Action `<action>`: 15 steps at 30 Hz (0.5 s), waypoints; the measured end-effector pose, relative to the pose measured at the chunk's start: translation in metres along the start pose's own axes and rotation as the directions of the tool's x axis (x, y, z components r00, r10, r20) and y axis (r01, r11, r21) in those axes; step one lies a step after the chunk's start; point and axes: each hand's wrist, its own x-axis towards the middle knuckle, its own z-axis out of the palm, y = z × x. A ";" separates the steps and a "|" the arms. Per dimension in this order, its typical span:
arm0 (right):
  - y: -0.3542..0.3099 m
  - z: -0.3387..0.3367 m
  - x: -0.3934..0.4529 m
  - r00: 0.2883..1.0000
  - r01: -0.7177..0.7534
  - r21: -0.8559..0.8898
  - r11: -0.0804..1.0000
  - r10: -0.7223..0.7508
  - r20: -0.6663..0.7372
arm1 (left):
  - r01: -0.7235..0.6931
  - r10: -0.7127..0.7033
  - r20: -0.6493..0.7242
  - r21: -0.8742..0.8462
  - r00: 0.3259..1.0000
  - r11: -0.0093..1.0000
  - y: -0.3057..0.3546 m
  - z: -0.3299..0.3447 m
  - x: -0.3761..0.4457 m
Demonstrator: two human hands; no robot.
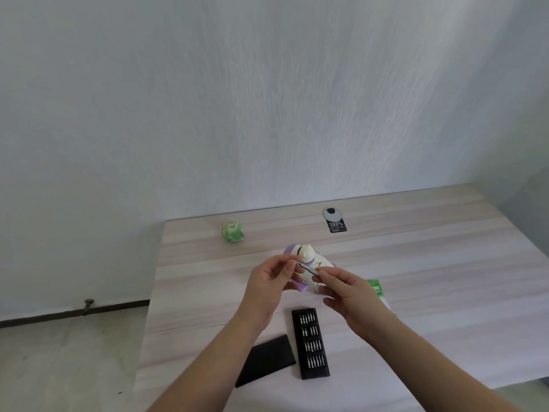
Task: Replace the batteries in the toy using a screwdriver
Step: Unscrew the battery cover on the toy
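Beside bit case (310,342), black sleeve (266,361)

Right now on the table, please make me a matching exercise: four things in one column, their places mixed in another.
Things:
1. screwdriver
2. bit case
3. green pack
4. toy

Places:
A. far left, near the wall
B. just behind both hands
C. pinched between both hands
D. near edge, between the forearms

Pairs: 1-C, 2-D, 3-A, 4-B
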 end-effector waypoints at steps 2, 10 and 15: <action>0.002 0.003 -0.001 1.000 0.001 0.002 1.000 -0.001 0.000 | 0.003 -0.003 -0.008 0.020 1.000 1.000 -0.001 -0.002 0.001; 0.016 0.007 -0.013 0.995 0.101 -0.194 0.976 -0.099 0.023 | 0.027 -0.031 0.037 0.093 0.999 0.995 -0.011 -0.015 0.003; 0.032 0.007 -0.019 0.987 0.158 -0.395 0.905 -0.161 0.026 | 0.049 -0.066 0.103 0.157 0.992 0.986 -0.021 -0.018 0.000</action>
